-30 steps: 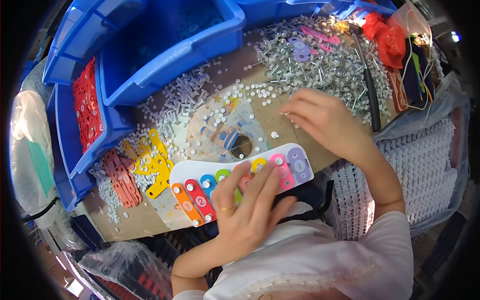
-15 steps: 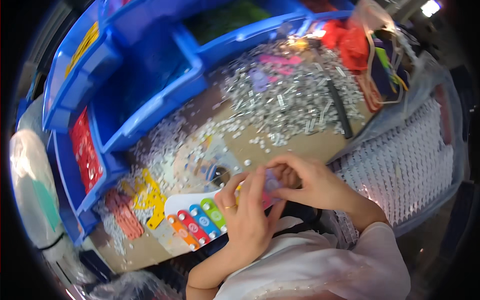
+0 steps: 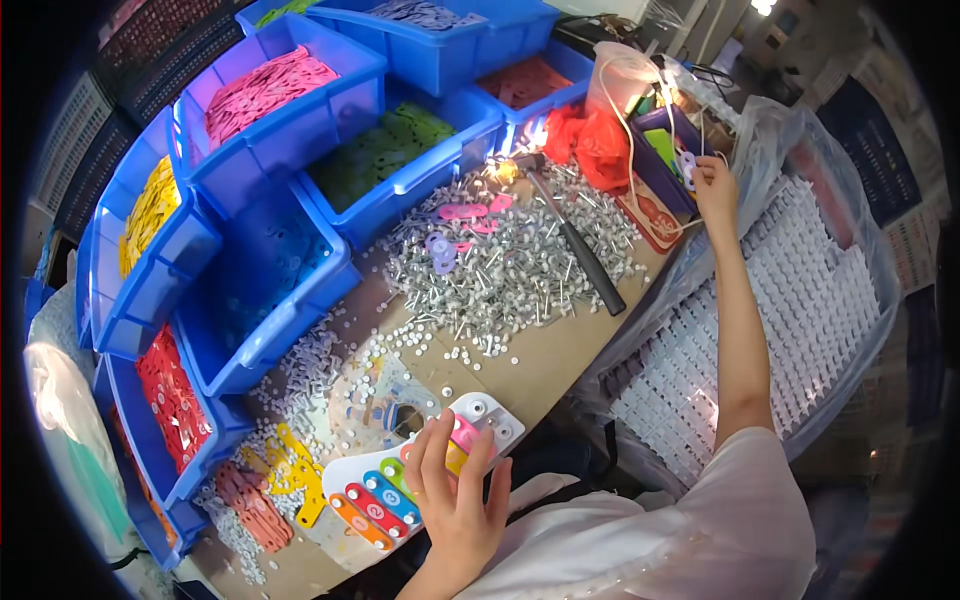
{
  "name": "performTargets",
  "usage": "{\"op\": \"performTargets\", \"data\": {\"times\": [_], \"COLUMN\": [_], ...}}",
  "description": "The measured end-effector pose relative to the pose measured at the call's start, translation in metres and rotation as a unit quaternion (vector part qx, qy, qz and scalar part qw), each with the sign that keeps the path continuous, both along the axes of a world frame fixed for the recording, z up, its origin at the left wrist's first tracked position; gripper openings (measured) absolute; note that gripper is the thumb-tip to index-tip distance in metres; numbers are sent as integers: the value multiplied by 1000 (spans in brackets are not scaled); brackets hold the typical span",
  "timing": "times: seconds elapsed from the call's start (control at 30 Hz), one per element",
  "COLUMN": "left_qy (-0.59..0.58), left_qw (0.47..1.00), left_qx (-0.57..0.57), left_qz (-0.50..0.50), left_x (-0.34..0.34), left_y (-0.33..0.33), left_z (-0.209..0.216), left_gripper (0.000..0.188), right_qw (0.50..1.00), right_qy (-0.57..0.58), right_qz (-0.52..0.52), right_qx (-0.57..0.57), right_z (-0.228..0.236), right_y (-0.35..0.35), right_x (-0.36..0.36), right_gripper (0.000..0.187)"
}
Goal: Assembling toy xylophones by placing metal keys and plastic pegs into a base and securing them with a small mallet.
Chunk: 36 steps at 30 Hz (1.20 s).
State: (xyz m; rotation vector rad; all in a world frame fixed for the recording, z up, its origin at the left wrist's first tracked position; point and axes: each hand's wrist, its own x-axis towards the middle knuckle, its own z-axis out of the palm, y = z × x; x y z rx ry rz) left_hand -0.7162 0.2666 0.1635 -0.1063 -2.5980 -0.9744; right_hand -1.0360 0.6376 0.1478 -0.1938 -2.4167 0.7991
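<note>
A toy xylophone (image 3: 377,512) with a white base and orange, red, blue, green, yellow and pink bars lies at the near edge of the table. My left hand (image 3: 460,495) rests over its bars with the fingers spread, covering part of the green and yellow ones. At the toy's right end a bare white part with screw posts shows. Far to the right, my right arm is stretched out. My right hand (image 3: 716,185) pinches a small lavender bar (image 3: 688,170) over a dark purple box (image 3: 660,140) with green pieces inside.
Many silver nails (image 3: 490,260) are heaped mid-table, with a black-handled hammer (image 3: 580,245) across them. Blue bins (image 3: 280,330) of coloured bars line the far and left sides. Yellow bars (image 3: 297,475) lie left of the toy. A clear bag of white parts (image 3: 745,330) stands right.
My right hand has left the toy and reached far right with the lavender bar. My left hand's fingers have spread over the toy. The head view has shifted, showing more bins.
</note>
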Motion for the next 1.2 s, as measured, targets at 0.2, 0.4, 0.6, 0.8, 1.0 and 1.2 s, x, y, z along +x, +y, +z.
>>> {"op": "performTargets", "data": {"times": [0.2,0.4,0.6,0.8,1.0,1.2], "left_qy": [12,29,23,24,54,14], "left_qw": [1000,1000,1000,999,998,999], "left_qx": [18,10,15,40,16,22], "left_qz": [12,-4,16,-4,-4,42], "left_x": [2,0,4,-1,1,13], "left_y": [-6,-3,-6,-6,-6,-19], "left_z": [-6,-2,-3,-5,-3,-8], "left_gripper": [52,49,43,37,39,40], "right_qw": [985,976,946,938,875,850], "right_qy": [127,182,101,171,-27,-177], "right_qz": [58,-30,-1,197,467,450], "right_qx": [100,119,309,229,127,207], "right_z": [-7,1,-4,25,2,4], "right_y": [-6,-21,-19,-125,-257,-279], "right_x": [6,27,26,51,62,57], "right_gripper": [14,13,16,12,15,18]}}
